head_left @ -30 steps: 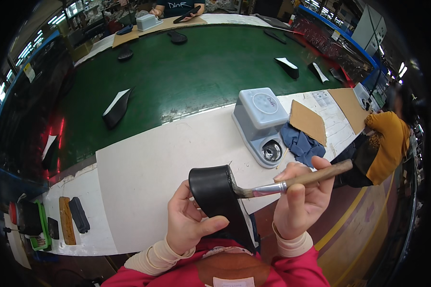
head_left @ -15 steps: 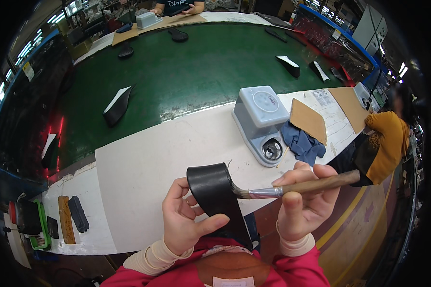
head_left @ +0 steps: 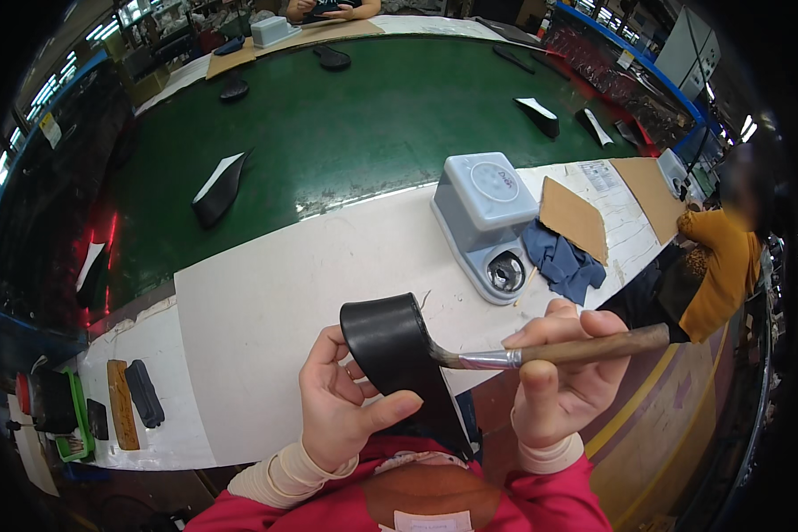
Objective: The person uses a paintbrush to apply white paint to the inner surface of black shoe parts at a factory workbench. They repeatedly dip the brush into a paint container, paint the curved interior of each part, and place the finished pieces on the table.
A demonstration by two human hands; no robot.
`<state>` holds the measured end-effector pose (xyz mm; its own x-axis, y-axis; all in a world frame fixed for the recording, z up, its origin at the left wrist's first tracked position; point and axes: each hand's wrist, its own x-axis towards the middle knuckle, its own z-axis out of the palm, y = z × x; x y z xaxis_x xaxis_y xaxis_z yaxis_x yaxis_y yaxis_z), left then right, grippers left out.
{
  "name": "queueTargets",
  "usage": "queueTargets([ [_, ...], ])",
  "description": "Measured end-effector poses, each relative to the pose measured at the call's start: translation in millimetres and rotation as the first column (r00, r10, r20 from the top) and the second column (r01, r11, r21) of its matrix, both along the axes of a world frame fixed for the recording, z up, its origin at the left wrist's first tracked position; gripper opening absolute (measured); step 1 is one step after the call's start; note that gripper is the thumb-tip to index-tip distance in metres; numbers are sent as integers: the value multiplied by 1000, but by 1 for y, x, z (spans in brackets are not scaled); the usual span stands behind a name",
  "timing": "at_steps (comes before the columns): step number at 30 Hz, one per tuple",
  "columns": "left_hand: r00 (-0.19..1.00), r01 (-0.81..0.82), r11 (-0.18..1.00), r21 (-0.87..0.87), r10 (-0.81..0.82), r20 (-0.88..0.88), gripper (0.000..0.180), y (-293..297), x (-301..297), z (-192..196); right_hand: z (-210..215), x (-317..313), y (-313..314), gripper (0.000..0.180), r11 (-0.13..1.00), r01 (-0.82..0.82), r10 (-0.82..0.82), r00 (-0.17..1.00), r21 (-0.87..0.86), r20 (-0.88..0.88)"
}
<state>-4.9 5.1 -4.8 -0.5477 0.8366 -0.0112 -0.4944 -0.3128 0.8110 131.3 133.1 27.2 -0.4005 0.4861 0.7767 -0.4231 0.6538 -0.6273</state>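
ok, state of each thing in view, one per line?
left hand: gripping the black curved piece
black curved piece: held up, brush tip against its edge
right hand: closed on the brush handle
brush: held roughly level
grey dispenser: standing on the white bench
blue cloth: crumpled beside it

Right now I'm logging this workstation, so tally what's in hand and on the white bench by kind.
Black curved piece, in left hand: 1
Brush, in right hand: 1
Grey dispenser: 1
Blue cloth: 1
Cardboard sheet: 1
Total: 5
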Motion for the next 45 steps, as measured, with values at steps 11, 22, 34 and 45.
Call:
queueTargets([
  [11, 999, 13, 1000, 25, -14, 43, 63, 0, 0, 2, 1, 4, 0, 55, 1000, -16, 15, 1000, 12, 26],
  [22, 996, 11, 999, 42, -14, 84, 64, 0, -2, 1, -1, 6, -3, 54, 1000, -29, 29, 999, 0, 33],
  [34, 999, -9, 999, 48, 6, 54, 64, 0, -5, 0, -5, 10, -6, 52, 1000, -15, 16, 998, -15, 53],
  [45, 999, -27, 997, 69, 24, 45, 65, 0, -6, 1, -7, 16, -9, 52, 1000, -9, 9, 997, -4, 75],
])
